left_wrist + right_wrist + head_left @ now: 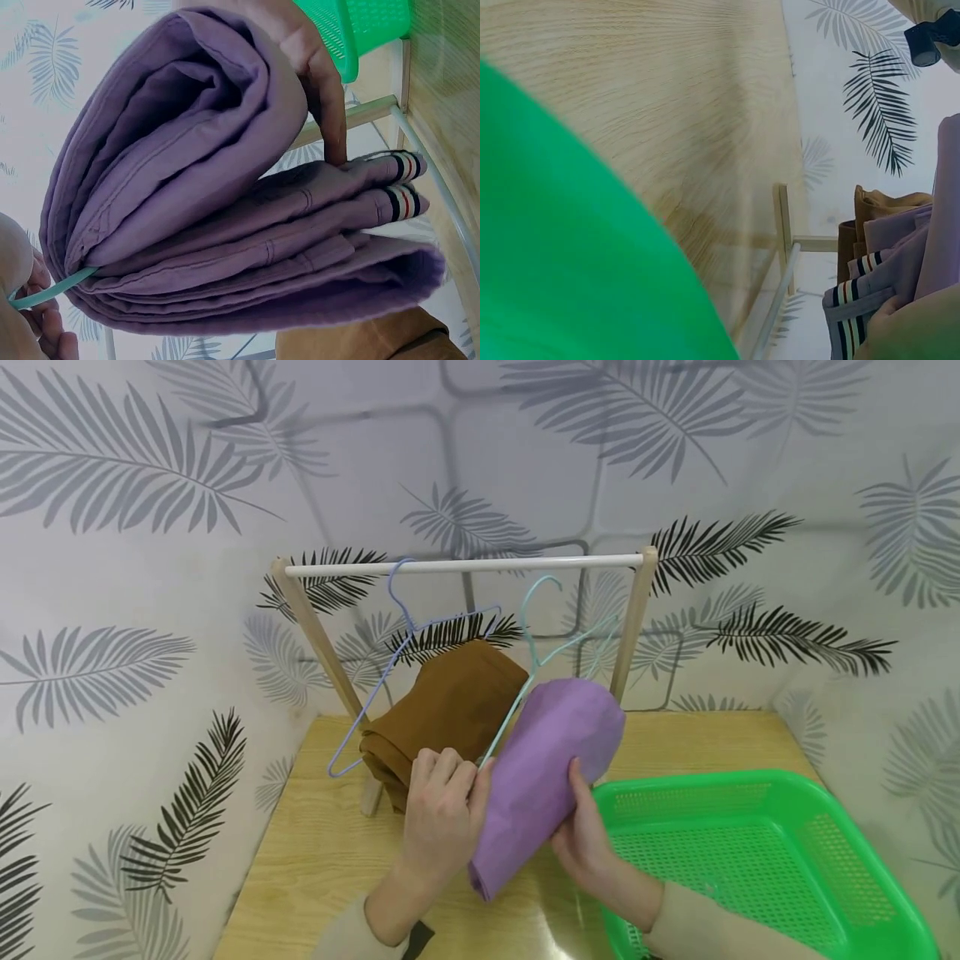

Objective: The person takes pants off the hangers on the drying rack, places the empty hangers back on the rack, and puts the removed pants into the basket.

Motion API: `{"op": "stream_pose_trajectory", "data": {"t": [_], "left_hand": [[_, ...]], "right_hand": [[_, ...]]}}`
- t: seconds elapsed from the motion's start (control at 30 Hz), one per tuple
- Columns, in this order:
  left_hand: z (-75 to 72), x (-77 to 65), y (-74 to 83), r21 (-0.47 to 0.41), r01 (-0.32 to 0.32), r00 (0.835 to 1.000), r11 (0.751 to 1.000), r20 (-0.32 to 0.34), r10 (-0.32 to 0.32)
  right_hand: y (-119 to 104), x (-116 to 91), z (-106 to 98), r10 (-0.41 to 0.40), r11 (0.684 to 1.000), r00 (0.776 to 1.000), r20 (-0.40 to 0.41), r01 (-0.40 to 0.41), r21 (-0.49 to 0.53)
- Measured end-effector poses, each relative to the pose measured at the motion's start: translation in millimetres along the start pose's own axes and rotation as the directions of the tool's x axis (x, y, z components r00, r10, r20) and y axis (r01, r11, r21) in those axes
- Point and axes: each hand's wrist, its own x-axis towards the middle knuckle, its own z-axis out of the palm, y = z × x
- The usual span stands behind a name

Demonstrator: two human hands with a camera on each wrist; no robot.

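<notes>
My left hand grips the lower corner of a mint-green wire hanger. Folded over this hanger are purple trousers, thickly bunched, with striped bands visible in the left wrist view. My right hand holds the trousers from the right, thumb on the front and fingers behind. The green hanger's hook sits in front of and below the white rail, apart from it. On that rail hangs a blue hanger bearing a folded brown garment.
A green plastic basket stands at the right on the wooden table. The rail's wooden posts rise near the back wall. Patterned wall covering surrounds the table's back and sides. A small dark object shows beside my left sleeve.
</notes>
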Motion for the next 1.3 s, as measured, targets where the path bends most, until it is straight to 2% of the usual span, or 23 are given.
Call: {"op": "stream_pose_trajectory", "data": {"t": [0.23,0.33,0.43,0.53,0.63,0.7,0.77,0.9,1.0,1.23,1.3], "left_hand": [[0.5,-0.2,1.7,-0.004,0.014,1.0,1.0,-0.005,-0.014],[0.4,-0.1,2.0,-0.009,0.019,1.0,1.0,-0.006,-0.019],[0.5,-0.3,2.1,-0.011,0.024,1.0,1.0,-0.007,-0.024],[0.8,-0.6,2.2,-0.013,0.029,1.0,0.999,-0.004,-0.029],[1.1,-1.8,1.9,-0.011,0.033,0.999,0.999,-0.001,-0.033],[1.1,-2.7,1.7,-0.007,0.037,0.999,0.999,0.006,-0.037],[1.1,-3.7,1.3,-0.005,0.043,0.999,0.999,0.009,-0.043],[1.3,-5.4,0.8,-0.011,0.055,0.998,0.998,0.019,-0.054],[1.6,-6.7,0.5,-0.01,0.06,0.998,0.998,0.026,-0.06],[2.3,-10.0,1.8,-0.008,0.075,0.996,0.997,0.056,-0.075],[2.9,-11.3,2.4,-0.005,0.083,0.995,0.997,0.061,-0.083]], "right_hand": [[-1.7,7.2,1.7,-0.022,0.996,0.999,-0.023,0.024,0.091],[-4.3,9.2,3.5,-0.013,0.992,0.996,-0.085,0.023,0.122],[-6.4,10.4,6.1,-0.013,0.994,0.98,-0.197,0.034,0.104],[-8.0,9.9,9.2,-0.024,0.999,0.943,-0.332,0.034,0.023],[-10.1,8.2,12.5,-0.05,0.996,0.887,-0.458,0.01,-0.091],[-12.3,6.8,14.8,-0.073,0.987,0.853,-0.516,-0.013,-0.161],[-14.8,5.9,17.1,-0.093,0.977,0.83,-0.55,-0.03,-0.21],[-21.6,3.5,21.5,-0.157,0.961,0.801,-0.577,-0.012,-0.278],[-27.4,1.3,24.3,-0.22,0.943,0.79,-0.572,0.023,-0.331],[-39.8,-2.4,27.8,-0.3,0.922,0.816,-0.495,0.115,-0.369],[-42.1,-2.0,29.1,-0.319,0.915,0.814,-0.486,0.13,-0.383]]}}
